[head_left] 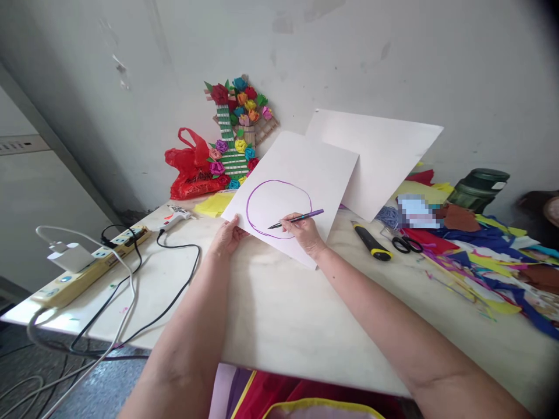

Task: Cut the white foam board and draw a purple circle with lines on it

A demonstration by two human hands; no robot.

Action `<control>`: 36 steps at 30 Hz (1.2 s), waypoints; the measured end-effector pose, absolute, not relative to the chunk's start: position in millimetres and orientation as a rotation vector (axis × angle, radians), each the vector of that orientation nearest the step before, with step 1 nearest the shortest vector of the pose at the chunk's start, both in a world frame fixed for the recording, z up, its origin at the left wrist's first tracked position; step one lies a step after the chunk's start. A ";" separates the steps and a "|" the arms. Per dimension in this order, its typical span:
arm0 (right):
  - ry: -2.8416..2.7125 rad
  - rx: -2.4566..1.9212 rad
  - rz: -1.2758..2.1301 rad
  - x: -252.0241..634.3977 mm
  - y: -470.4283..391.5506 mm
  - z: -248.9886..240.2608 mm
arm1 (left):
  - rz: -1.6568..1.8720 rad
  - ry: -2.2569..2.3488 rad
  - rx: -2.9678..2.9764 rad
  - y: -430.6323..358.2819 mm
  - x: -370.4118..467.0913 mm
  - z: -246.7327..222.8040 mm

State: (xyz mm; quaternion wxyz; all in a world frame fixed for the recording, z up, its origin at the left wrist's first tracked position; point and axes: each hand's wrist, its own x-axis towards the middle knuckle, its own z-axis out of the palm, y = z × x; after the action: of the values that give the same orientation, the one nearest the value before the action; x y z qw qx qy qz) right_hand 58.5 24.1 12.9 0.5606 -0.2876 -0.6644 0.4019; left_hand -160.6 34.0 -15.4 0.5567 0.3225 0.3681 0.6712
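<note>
Left hand: closed on the lower left edge of the front board; the edge is pinched between thumb and fingers.
Right hand: clamped around the purple marker, its tip held over the front board.
Front board: tilted above the table, marked with a purple circle.
Yellow-black cutter: laid right of the front board.
Rear board: partly covered by the front board.

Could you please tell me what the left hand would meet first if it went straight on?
Probably the white board, whose edge the left hand holds, though depth is unclear.
</note>
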 end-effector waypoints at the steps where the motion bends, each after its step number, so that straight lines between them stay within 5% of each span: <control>1: -1.584 -0.693 0.915 58.0 22.9 12.2 | 1.578 0.864 0.768 34.8 -161.5 -16.6; 21: -1.740 -0.713 0.369 52.5 12.6 8.3 | 1.560 0.808 0.773 36.1 -162.3 -18.5; 36: -1.813 -0.766 0.316 48.8 21.6 -2.0 | 1.546 0.843 0.753 33.9 -159.9 -15.4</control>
State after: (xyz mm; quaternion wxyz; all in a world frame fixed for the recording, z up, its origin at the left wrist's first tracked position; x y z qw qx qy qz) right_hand 48.8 21.6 -2.0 0.5430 -0.3225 -0.7638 0.1333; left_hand -159.9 33.9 -15.4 0.5754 0.3216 0.3598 0.6603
